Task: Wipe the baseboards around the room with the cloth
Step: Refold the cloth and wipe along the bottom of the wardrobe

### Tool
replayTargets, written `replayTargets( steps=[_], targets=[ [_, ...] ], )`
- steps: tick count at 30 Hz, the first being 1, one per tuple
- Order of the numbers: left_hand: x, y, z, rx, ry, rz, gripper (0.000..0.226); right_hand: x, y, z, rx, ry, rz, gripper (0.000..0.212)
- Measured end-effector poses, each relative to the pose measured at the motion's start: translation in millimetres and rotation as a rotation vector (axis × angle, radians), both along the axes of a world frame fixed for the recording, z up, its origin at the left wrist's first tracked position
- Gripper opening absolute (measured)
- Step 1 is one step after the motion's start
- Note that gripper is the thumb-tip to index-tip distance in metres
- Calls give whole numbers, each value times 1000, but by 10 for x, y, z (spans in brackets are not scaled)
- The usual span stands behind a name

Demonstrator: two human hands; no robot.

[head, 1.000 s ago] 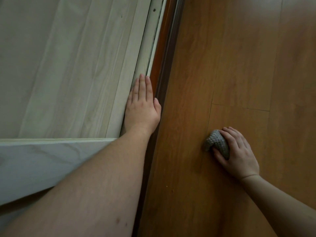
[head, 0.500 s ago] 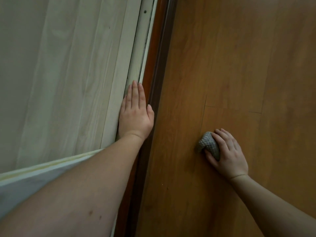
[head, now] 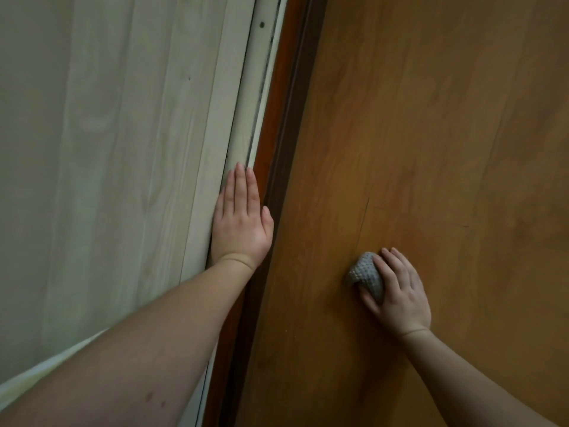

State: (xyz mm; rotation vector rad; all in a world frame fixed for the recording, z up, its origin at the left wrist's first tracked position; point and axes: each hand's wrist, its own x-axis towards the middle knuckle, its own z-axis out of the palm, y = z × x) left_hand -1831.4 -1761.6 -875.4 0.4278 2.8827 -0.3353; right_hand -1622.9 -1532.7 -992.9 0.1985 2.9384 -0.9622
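A brown wooden baseboard [head: 284,97] runs from the top centre down to the bottom, between a pale wood-grain panel and the orange-brown floor. My left hand [head: 241,223] lies flat with fingers straight and together, pressed against the pale panel's edge right beside the baseboard; it holds nothing. My right hand [head: 397,294] rests on the floor to the right, a good way from the baseboard, closed over a balled-up grey knitted cloth [head: 365,272] that sticks out on its left side.
The pale wood-grain panel [head: 123,149] fills the left half, with a white strip [head: 249,112] along its right edge. Wooden floor planks [head: 446,134] spread across the right half. A light ledge edge [head: 37,374] shows at the bottom left.
The view has shifted, so the light ledge at the lower left now shows less. Both hands keep their poses; the right hand and cloth sit slightly further left in the frame.
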Motion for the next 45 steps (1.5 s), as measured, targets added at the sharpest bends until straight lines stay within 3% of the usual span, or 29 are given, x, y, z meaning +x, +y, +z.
replayTargets(
  steps=[28,45],
  targets=[
    [12,-46,-43,52,2,-28,73,52,0,-39,18,-18,4,70],
    [-14,-14,46,2,-42,4,71,-80,68,293,-59,-193,42,73]
  ],
)
